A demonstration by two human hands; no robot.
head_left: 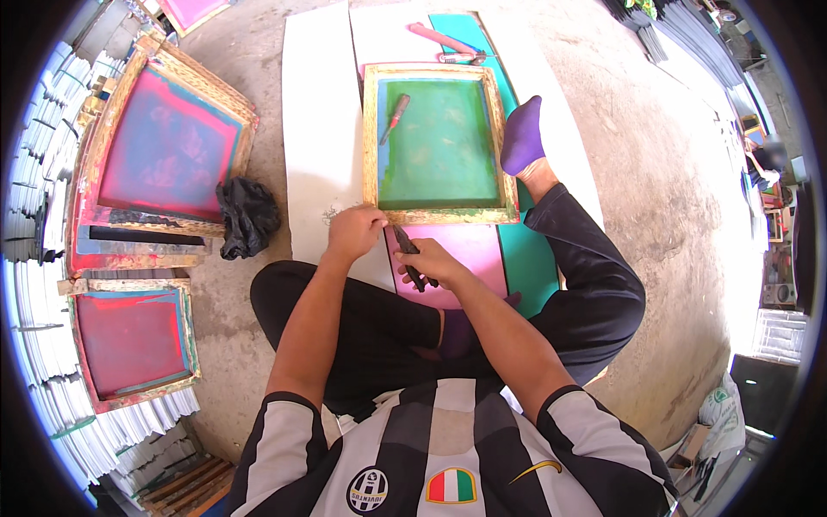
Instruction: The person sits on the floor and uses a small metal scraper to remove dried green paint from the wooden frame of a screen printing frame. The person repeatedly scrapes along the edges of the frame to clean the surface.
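Observation:
A wooden screen-printing frame (372, 142) with a green mesh (444, 146) lies flat in front of me. My left hand (351, 234) is at its near left corner, fingers curled together; whatever they pinch is too small to tell. Dark-handled pliers (407, 246) are gripped in my right hand (432, 263), their jaws pointing up toward the frame's near edge, close to my left fingertips. A screwdriver (396, 119) with a reddish handle rests on the mesh at the upper left.
Beneath lie white, pink and green boards (323, 112). Beyond the frame are a pink roller-like tool (435, 36) and a metal tool (463, 59). My purple-socked foot (522, 138) touches the frame's right side. Leftward stand more screen frames (245, 142), a black plastic bag (248, 215) and paper stacks (34, 302).

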